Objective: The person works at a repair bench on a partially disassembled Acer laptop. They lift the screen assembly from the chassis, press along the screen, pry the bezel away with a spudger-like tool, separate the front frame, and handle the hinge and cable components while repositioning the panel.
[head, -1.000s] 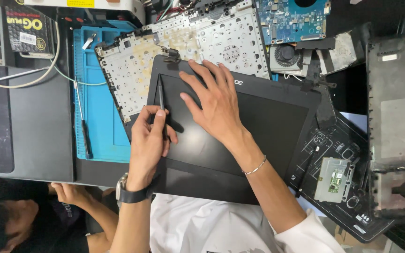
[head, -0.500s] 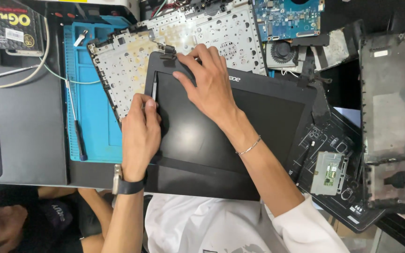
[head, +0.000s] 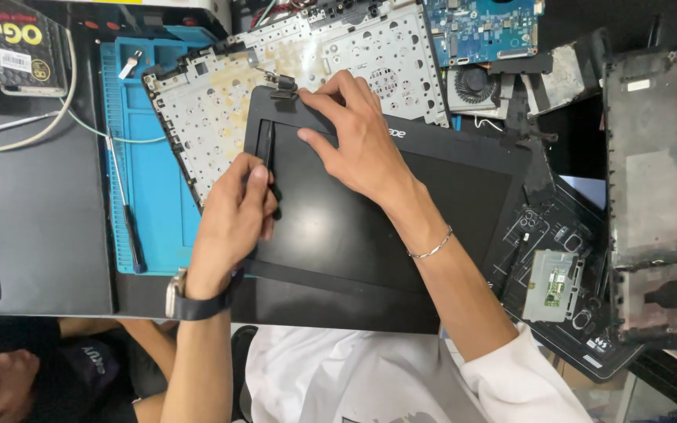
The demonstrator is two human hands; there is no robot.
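Note:
A black laptop screen panel (head: 401, 227) with its bezel lies in front of me on the bench. My left hand (head: 233, 223) grips a thin black pry tool (head: 266, 149), its tip at the bezel's left edge. Flat on the panel near its top-left corner rests my right hand (head: 358, 141), fingers spread and pressing down by the metal hinge (head: 284, 84). A dark watch sits on my left wrist and a thin chain bracelet on the right.
A metal keyboard backplate (head: 213, 102) lies behind the panel on a blue work mat (head: 150, 211) with a screwdriver (head: 125, 211). A blue circuit board (head: 483, 27) and fan (head: 472, 82) are behind, a laptop base shell (head: 656, 180) at right. Another person sits at lower left.
My left hand and the pry tool have slid along the bezel's left edge towards the hinge corner. My right hand stays pressed near the top-left corner.

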